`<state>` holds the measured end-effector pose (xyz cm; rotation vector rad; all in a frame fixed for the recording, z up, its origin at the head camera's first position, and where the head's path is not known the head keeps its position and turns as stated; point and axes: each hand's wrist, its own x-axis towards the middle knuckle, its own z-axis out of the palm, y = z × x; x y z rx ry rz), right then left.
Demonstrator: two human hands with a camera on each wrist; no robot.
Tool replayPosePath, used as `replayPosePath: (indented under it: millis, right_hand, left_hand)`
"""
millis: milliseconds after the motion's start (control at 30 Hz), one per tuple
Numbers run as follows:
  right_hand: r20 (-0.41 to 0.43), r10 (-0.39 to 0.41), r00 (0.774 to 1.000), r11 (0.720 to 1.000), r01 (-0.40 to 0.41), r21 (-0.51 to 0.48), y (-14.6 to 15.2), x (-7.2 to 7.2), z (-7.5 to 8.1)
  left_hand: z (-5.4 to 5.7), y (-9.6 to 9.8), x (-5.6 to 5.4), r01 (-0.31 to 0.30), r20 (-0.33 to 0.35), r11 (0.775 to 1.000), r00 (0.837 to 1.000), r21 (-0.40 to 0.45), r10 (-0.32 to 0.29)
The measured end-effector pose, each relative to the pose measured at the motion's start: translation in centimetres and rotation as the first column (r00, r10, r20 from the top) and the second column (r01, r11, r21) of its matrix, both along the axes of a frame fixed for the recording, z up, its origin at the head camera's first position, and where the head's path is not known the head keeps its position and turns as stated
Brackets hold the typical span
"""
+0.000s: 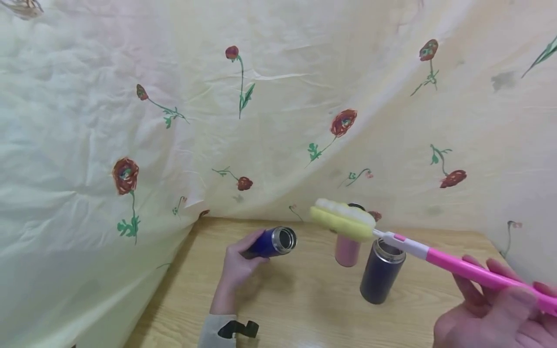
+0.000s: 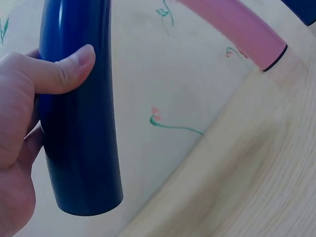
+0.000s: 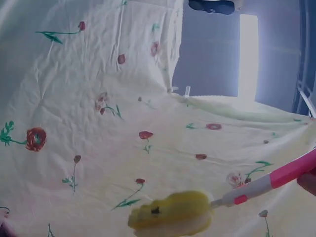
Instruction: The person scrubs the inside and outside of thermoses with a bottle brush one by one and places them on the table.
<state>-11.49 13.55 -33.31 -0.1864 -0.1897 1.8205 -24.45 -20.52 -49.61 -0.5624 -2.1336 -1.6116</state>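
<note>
In the head view my left hand grips a blue steel-rimmed thermos bottle, tilted so its uncapped mouth faces right and toward me. The left wrist view shows the thumb across the side of this blue bottle. My right hand holds the pink handle of a bottle brush with a yellow and white sponge head. That sponge head points left, raised over the table and overlapping a pink bottle. The right wrist view shows the sponge and only a bit of a finger.
A dark, open-mouthed thermos stands on the wooden table between the hands, with the pink bottle just behind it. A flower-printed cloth hangs along the table's back and left side.
</note>
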Motion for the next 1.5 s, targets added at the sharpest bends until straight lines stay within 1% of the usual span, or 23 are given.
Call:
replayPosePath:
  millis: [33, 67, 100, 167, 233, 300, 333, 400, 467, 500, 567, 633, 700, 733, 767, 867, 967, 1000, 1133, 1233, 1367, 1433, 1500]
  right_hand:
    - [-0.024, 0.037, 0.999, 0.998, -0.036, 0.042, 0.0, 0.0, -0.2]
    - [-0.052, 0.092, 0.994, 0.993, -0.088, 0.082, 0.0, 0.0, -0.4]
    - [-0.086, 0.147, 0.985, 0.983, -0.136, 0.127, -0.1, -0.1, -0.6]
    - [-0.155, 0.264, 0.952, 0.945, -0.223, 0.239, -0.4, -0.3, -1.2]
    - [-0.199, 0.376, 0.905, 0.896, -0.3, 0.329, -0.6, -0.7, -1.8]
    - [-0.188, 0.445, 0.875, 0.847, -0.344, 0.405, -0.7, -1.1, -2.2]
    - [-0.167, 0.47, 0.867, 0.823, -0.362, 0.437, -0.7, -1.3, -2.5]
    - [-0.105, 0.498, 0.861, 0.781, -0.393, 0.485, -0.7, -1.6, -2.8]
    - [-0.067, 0.509, 0.858, 0.755, -0.407, 0.513, -0.6, -1.8, -3.1]
    - [-0.069, 0.517, 0.853, 0.749, -0.411, 0.519, -0.6, -1.9, -3.2]
    - [-0.057, 0.52, 0.852, 0.743, -0.419, 0.521, -0.6, -2.0, -3.4]
    - [-0.073, 0.531, 0.844, 0.743, -0.422, 0.52, -0.6, -2.1, -3.5]
    - [-0.086, 0.543, 0.836, 0.738, -0.426, 0.523, -0.7, -2.3, -3.6]
    - [-0.078, 0.543, 0.836, 0.735, -0.428, 0.526, -0.7, -2.3, -3.6]
    - [-0.075, 0.551, 0.831, 0.727, -0.433, 0.532, -0.8, -2.4, -3.6]
    - [-0.022, 0.559, 0.829, 0.703, -0.46, 0.543, -0.9, -2.4, -3.7]
    - [0.034, 0.554, 0.832, 0.688, -0.48, 0.544, -1.0, -2.5, -3.6]
    - [0.047, 0.55, 0.834, 0.687, -0.484, 0.541, -1.1, -2.5, -3.6]
    - [0.03, 0.553, 0.832, 0.689, -0.478, 0.544, -1.4, -2.7, -3.6]
    - [0.033, 0.544, 0.839, 0.69, -0.469, 0.551, -1.7, -2.9, -3.6]
    - [0.089, 0.504, 0.859, 0.686, -0.461, 0.563, -1.9, -2.9, -3.7]
    - [0.146, 0.46, 0.876, 0.686, -0.455, 0.568, -1.9, -2.8, -3.7]
    - [0.194, 0.418, 0.887, 0.687, -0.449, 0.572, -2.0, -2.8, -3.7]
  left_hand:
    - [0.0, 0.0, -0.1, 0.004, -0.021, 1.0, 1.0, -0.014, -0.004]
    - [0.1, 0.1, -0.1, 0.009, -0.044, 0.999, 0.999, -0.033, -0.01]
    - [0.2, 0.2, -0.2, 0.015, -0.069, 0.998, 0.997, -0.057, -0.019]
    - [0.2, 0.4, -0.3, 0.023, -0.118, 0.993, 0.992, -0.114, -0.037]
    - [0.3, 0.7, -0.3, 0.026, -0.156, 0.987, 0.986, -0.159, -0.051]
    - [0.4, 0.9, -0.2, 0.023, -0.17, 0.984, 0.984, -0.174, -0.053]
    - [0.4, 0.9, -0.2, 0.023, -0.168, 0.985, 0.984, -0.173, -0.052]
    - [0.6, 1.0, -0.1, 0.027, -0.154, 0.988, 0.987, -0.155, -0.051]
    - [0.6, 1.0, 0.1, 0.035, -0.134, 0.99, 0.99, -0.133, -0.053]
    - [0.6, 1.0, 0.2, 0.041, -0.122, 0.991, 0.991, -0.124, -0.056]
    - [0.6, 1.0, 0.3, 0.048, -0.103, 0.993, 0.993, -0.11, -0.06]
    - [0.6, 0.9, 0.4, 0.048, -0.1, 0.993, 0.993, -0.107, -0.059]
    - [0.6, 0.9, 0.4, 0.042, -0.114, 0.992, 0.992, -0.116, -0.055]
    - [0.6, 0.9, 0.4, 0.037, -0.127, 0.992, 0.991, -0.123, -0.052]
    - [0.6, 0.8, 0.4, 0.034, -0.14, 0.991, 0.989, -0.129, -0.052]
    - [0.6, 0.7, 0.3, 0.032, -0.172, 0.989, 0.984, -0.147, -0.057]
    - [0.7, 0.7, 0.2, 0.04, -0.18, 0.988, 0.981, -0.151, -0.067]
    - [0.7, 0.7, 0.1, 0.041, -0.183, 0.988, 0.981, -0.151, -0.069]
    - [0.8, 0.8, -0.1, 0.04, -0.199, 0.987, 0.977, -0.155, -0.071]
    - [0.9, 0.8, -0.2, 0.037, -0.203, 0.987, 0.977, -0.159, -0.069]
    - [0.8, 0.8, -0.1, 0.028, -0.191, 0.986, 0.98, -0.163, -0.059]
    - [0.8, 0.8, 0.0, 0.016, -0.191, 0.986, 0.98, -0.167, -0.048]
    - [0.8, 0.8, 0.0, 0.005, -0.2, 0.984, 0.979, -0.176, -0.041]
